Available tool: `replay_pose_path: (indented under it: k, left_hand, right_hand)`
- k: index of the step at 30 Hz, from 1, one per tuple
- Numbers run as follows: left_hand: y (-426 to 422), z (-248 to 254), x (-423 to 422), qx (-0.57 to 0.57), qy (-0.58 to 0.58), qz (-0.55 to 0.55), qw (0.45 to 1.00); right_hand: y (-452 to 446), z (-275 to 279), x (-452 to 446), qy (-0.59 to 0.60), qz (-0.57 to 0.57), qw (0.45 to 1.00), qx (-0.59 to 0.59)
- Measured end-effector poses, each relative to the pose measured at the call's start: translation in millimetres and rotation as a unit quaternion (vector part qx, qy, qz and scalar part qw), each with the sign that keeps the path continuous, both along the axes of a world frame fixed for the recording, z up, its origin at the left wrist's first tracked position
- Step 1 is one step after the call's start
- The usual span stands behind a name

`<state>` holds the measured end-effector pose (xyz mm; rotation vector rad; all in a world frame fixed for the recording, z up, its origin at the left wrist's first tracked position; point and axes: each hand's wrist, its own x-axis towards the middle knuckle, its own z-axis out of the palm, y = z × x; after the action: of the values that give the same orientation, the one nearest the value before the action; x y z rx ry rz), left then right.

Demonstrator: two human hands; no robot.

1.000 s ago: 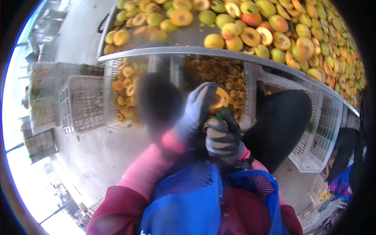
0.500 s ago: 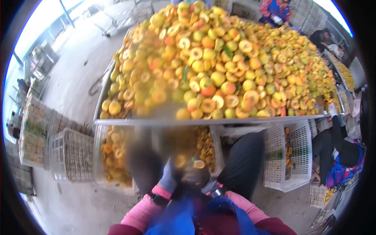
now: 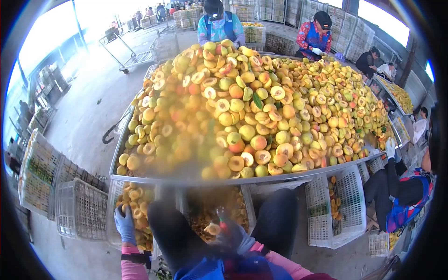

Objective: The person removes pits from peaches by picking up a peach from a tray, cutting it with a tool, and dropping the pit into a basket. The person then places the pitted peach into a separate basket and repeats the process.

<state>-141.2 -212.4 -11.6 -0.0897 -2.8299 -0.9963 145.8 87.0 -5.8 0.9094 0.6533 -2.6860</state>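
Note:
My left hand (image 3: 125, 225), in a grey-blue glove, reaches over the crate of peach halves (image 3: 138, 192) beside my left leg. Its fingers are apart at the fruit, and a small dark spot shows between the fingertips. Between my knees my gloved right hand (image 3: 239, 237) is closed around a small red-handled tool (image 3: 222, 226) with a metal tip; blur hides its exact kind. A cut peach half (image 3: 213, 228) is next to this hand, and I cannot tell whether the fingers hold it. Beneath lies a crate of brownish fruit pieces (image 3: 228, 205).
A metal-rimmed table (image 3: 280, 179) heaped with whole and halved peaches (image 3: 261, 116) spans the front. White crates (image 3: 81, 210) stand left, another crate (image 3: 337, 210) right. Co-workers (image 3: 219, 28) sit around the table, one (image 3: 401, 186) close on my right. A cart (image 3: 140, 57) stands far left.
My left hand has moved from between my knees out left to the crate of peach halves. My right hand stays between my knees, slightly lower. The view has tilted up.

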Motion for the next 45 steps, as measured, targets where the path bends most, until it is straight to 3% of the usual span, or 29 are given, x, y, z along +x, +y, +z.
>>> replay_pose_path:
  k: [1,2,4,5,7,8,10,12,14,16,18,20,22,25,29,35,37,40,43,45]
  left_hand:
    - [8.6,4.5,-0.3,-0.085,-0.012,0.018,0.996]
    - [19.8,7.2,-3.9,-0.167,-0.021,0.038,0.985]
    - [66.4,22.8,-11.2,-0.045,0.033,-0.043,0.997]
    - [105.0,42.3,-7.6,-0.02,0.028,-0.071,0.997]
    - [168.5,55.1,-23.8,-0.008,0.063,-0.158,0.985]
    - [198.5,52.1,-37.3,-0.022,0.104,-0.218,0.97]
    - [260.3,60.3,-50.2,-0.026,0.041,-0.253,0.966]
    - [325.7,75.6,-59.2,-0.039,0.174,-0.298,0.938]
    - [380.7,72.4,-81.0,-0.01,0.216,-0.355,0.91]
    - [430.9,77.7,-84.8,-0.036,0.203,-0.333,0.92]
    - [466.7,55.0,-100.8,-0.069,0.093,-0.364,0.924]
    - [475.6,35.5,-85.4,-0.19,0.214,-0.333,0.898]
    - [474.9,33.7,-84.8,-0.166,0.238,-0.334,0.897]
    - [466.5,39.5,-87.8,-0.262,0.046,-0.396,0.879]
    - [437.6,33.2,-67.1,-0.261,0.175,-0.467,0.826]
    - [408.0,39.4,-50.4,-0.359,0.065,-0.477,0.799]
    - [384.3,8.8,-65.6,-0.366,0.049,-0.486,0.792]
    - [368.9,31.2,-43.2,-0.351,0.076,-0.495,0.791]
    - [352.2,50.1,-20.7,-0.198,0.135,-0.461,0.855]
    - [340.4,73.9,5.2,-0.072,0.22,-0.449,0.863]
  right_hand:
    - [-1.0,-17.8,-3.0,-0.031,-0.017,0.996,0.078]
    - [-2.9,-48.5,-1.6,0.033,-0.018,0.984,0.176]
    - [-6.6,-106.6,0.8,0.129,-0.045,0.914,0.382]
    - [-10.7,-94.4,-4.8,0.17,-0.08,0.88,0.437]
    - [-9.9,-89.0,-17.5,0.102,-0.111,0.92,0.363]
    - [-7.4,-87.9,-23.2,-0.007,-0.106,0.969,0.224]
    - [-0.4,-77.0,-30.5,-0.12,-0.09,0.984,0.096]
    - [14.9,-27.7,-38.1,-0.13,-0.075,0.979,0.137]
    - [16.3,-39.3,-44.9,-0.165,-0.068,0.971,0.16]
    - [13.5,-48.3,-52.2,-0.183,-0.067,0.964,0.182]
    - [9.6,-53.3,-54.3,-0.186,-0.072,0.959,0.201]
    - [12.5,-58.0,-50.7,-0.13,-0.072,0.968,0.201]
    - [13.7,-61.1,-52.1,-0.139,-0.06,0.973,0.177]
    - [10.2,-64.9,-52.2,-0.137,-0.088,0.976,0.143]
    - [9.7,-60.9,-48.4,-0.117,-0.094,0.986,0.077]
    - [10.1,-42.8,-45.9,-0.104,-0.129,0.985,0.055]
    - [7.1,-48.5,-45.3,-0.091,-0.133,0.986,0.038]
    - [-2.4,-67.6,-41.7,-0.063,-0.156,0.984,0.062]
    - [8.3,-39.5,-33.2,-0.067,-0.076,0.985,0.136]
    - [4.1,-49.3,-29.9,-0.034,-0.117,0.99,0.067]
